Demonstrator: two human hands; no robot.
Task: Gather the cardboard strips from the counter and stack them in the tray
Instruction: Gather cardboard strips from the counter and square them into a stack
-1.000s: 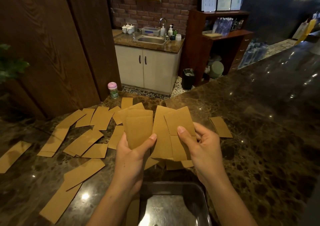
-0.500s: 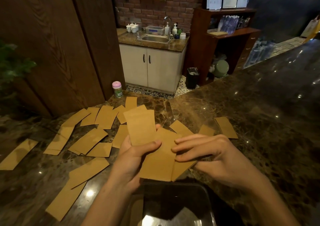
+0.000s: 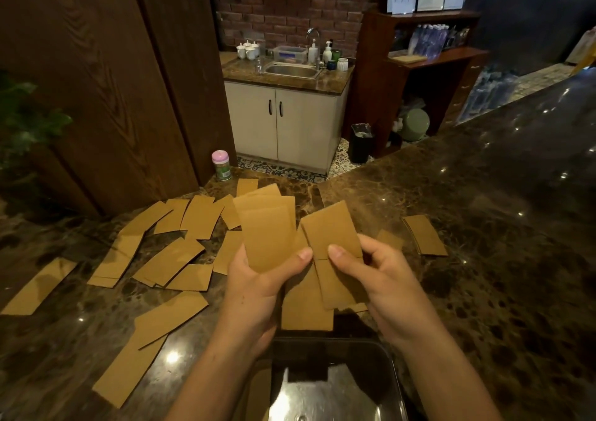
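Note:
My left hand (image 3: pixel 258 287) grips a small stack of brown cardboard strips (image 3: pixel 267 230), thumb across the front. My right hand (image 3: pixel 377 287) pinches another strip (image 3: pixel 332 230) beside it, with more strips hanging below between both hands. Both hands hover just beyond the far rim of a shiny metal tray (image 3: pixel 395 366) at the bottom centre. Several loose strips (image 3: pixel 171 258) lie scattered over the dark marble counter to the left, and one pair of strips (image 3: pixel 424 235) lies to the right.
A small pink-lidded jar (image 3: pixel 221 165) stands at the counter's far edge by the wooden wall panels (image 3: pixel 96 98). The marble counter (image 3: pixel 500 259) stretches away to the right. A sink cabinet and a wooden shelf stand across the floor beyond.
My right hand went down flat onto strips on the counter, then rose again pinching strips upright next to the left hand's stack. The left hand kept its stack throughout.

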